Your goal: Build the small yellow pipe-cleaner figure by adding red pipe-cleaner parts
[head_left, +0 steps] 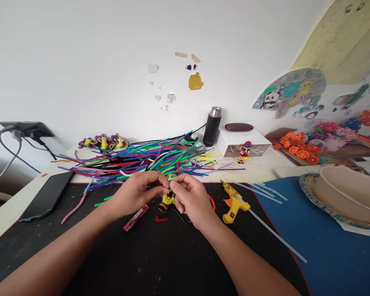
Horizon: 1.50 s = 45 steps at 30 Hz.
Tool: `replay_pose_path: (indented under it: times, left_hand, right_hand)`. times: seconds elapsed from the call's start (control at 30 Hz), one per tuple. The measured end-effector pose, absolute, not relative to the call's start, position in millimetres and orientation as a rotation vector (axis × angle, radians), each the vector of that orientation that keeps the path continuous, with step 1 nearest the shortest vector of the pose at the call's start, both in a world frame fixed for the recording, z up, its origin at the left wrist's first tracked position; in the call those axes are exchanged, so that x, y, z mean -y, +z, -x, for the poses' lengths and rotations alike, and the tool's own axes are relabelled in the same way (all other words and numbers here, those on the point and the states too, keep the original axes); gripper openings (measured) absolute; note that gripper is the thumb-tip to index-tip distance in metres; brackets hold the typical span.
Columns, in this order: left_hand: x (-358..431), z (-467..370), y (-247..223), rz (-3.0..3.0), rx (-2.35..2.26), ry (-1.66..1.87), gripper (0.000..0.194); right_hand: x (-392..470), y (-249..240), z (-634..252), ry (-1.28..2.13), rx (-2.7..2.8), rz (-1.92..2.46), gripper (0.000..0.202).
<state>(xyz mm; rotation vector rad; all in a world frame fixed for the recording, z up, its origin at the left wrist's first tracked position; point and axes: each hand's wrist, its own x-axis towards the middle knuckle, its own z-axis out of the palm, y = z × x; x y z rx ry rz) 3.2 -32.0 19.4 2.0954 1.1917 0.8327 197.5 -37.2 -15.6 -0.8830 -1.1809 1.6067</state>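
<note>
My left hand [138, 190] and my right hand [191, 199] meet over the black mat with thumbs and forefingers pinched, fingertips nearly touching. Whatever sits in the pinch is too small to name; a bit of red shows there. Directly below the fingertips is a small pipe-cleaner figure [167, 201] in yellow, with green and dark parts, its upper end hidden by my fingers. I cannot tell whether it is held or lies on the mat. Near it are a bent red pipe-cleaner piece [161, 219] and a pink cutter-like tool [136, 218]. A red loop [212, 203] shows behind my right hand.
A yellow glue gun [234, 203] with a long glue stick lies at right. Behind my hands spreads a heap of colourful pipe cleaners [148, 158]. A phone [46, 196] lies left; a black flask [212, 127], white box [259, 142] and finished figure [244, 152] stand behind.
</note>
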Motion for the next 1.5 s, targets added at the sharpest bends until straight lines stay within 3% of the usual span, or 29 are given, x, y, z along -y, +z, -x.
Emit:
replay_pose_path:
  times: [0.8,1.13,1.5]
  left_hand:
    - [36.8,-15.7,21.3,-1.581,-1.110,0.794,0.038]
    - [31.4,-6.2,25.3,-1.504,-1.082,0.658,0.037]
    - [30.3,-5.7,27.1,-1.423,-1.054,0.793,0.039]
  right_hand:
    - [35.4,-17.5,-197.3,1.590,1.147,0.866,0.031]
    - [37.2,-15.6,-196.2,1.561,1.233,0.894,0.028]
    - [33.7,-19.7,-197.9,1.634,1.157,0.792,0.036]
